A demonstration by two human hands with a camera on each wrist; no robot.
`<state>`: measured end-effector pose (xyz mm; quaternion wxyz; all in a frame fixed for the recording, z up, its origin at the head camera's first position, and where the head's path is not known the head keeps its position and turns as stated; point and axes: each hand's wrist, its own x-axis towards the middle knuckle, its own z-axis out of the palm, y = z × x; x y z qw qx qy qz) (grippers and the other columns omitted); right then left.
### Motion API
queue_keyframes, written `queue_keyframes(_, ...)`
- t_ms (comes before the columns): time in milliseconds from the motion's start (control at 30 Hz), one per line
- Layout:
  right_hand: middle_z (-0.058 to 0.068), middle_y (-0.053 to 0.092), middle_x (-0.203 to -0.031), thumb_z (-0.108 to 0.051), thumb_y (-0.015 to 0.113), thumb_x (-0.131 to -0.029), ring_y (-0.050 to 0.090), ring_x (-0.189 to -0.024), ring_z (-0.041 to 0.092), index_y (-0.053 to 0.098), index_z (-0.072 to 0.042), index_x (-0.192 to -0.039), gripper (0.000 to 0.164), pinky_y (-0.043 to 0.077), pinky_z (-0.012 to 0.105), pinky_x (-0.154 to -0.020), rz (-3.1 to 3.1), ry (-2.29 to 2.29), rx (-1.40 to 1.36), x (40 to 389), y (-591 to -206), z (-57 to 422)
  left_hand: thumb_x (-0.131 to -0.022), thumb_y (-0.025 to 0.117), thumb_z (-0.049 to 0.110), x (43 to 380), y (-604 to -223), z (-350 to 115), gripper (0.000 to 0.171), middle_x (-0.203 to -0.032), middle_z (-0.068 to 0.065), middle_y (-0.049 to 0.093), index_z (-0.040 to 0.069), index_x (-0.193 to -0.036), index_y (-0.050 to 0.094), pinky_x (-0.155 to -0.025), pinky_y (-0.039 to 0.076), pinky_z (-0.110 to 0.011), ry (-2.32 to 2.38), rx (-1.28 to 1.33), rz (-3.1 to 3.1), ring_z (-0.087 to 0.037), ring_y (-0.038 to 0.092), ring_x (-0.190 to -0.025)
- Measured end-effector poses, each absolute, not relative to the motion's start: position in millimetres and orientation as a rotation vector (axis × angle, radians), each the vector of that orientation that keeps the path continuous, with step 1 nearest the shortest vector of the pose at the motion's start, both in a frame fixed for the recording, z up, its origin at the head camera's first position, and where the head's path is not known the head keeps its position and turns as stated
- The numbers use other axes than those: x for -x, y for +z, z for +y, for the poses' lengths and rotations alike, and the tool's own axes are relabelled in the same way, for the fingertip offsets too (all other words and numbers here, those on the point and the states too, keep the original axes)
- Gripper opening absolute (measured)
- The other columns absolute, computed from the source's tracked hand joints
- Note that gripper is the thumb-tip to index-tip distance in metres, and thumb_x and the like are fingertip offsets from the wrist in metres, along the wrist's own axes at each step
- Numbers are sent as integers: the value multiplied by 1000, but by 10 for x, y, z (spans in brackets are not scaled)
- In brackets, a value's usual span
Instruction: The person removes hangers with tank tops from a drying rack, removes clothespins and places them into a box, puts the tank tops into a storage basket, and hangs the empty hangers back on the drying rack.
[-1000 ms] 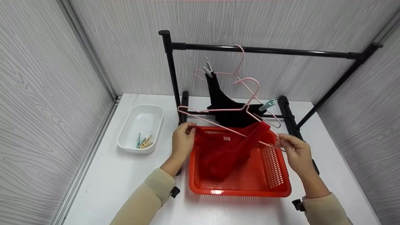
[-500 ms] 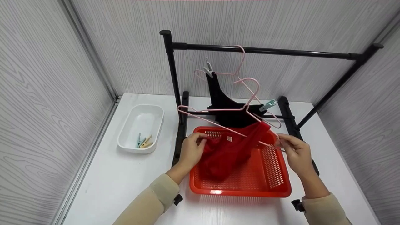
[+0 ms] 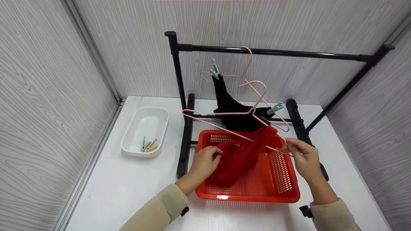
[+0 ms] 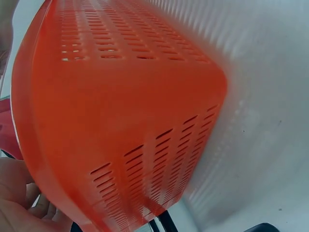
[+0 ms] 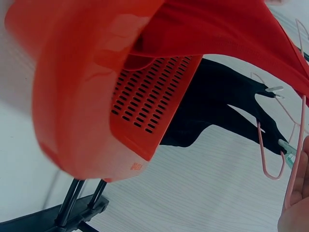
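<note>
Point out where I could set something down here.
The table is bare between the white tray and left sleeve, and in front of the red basket; so is the tray's far end, beyond the clothespins. It's crowded over and around the basket: left hand, right hand, red garment, held pink hanger.

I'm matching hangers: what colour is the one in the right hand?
Pink; the hanger shows best in head view.

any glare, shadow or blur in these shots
Head: glare on the front rim of the red basket, reddish tinge on the table nearby; left wrist: table hazy and streaked; right wrist: sheen on the basket, black garment dark with little detail.
</note>
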<state>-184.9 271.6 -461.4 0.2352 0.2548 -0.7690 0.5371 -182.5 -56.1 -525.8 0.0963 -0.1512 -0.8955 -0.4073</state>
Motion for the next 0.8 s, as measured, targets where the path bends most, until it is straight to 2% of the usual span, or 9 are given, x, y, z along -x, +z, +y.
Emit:
queue_keyframes(400,-10,73,-101,21,52,-92,72,-85,6,66,17,-109,23,57,21,-77,-2168,1477,-680,1847,-4605,2728,-94,69,13,1741,-5316,-529,12,-100,-3,69,11,-106,73,-86,56,-33,-1005,551,-2932,-16,65,-92)
queue_keyframes(533,-9,73,-102,22,52,-92,73,-85,10,66,18,-108,22,57,21,-77,-2152,1501,-691,1851,-4613,2724,-94,71,16,1717,-5309,-522,13,-99,-2,68,11,-106,73,-86,55,-32,-991,553,-2967,-16,63,-91)
queue_keyframes(800,2,74,-100,27,51,-88,72,-85,9,64,22,-106,23,56,19,-76,-2076,1545,-746,1862,-4628,2712,-94,72,22,1703,-5295,-523,16,-99,-2,69,11,-105,72,-85,55,-31,-1007,590,-2935,-16,64,-92)
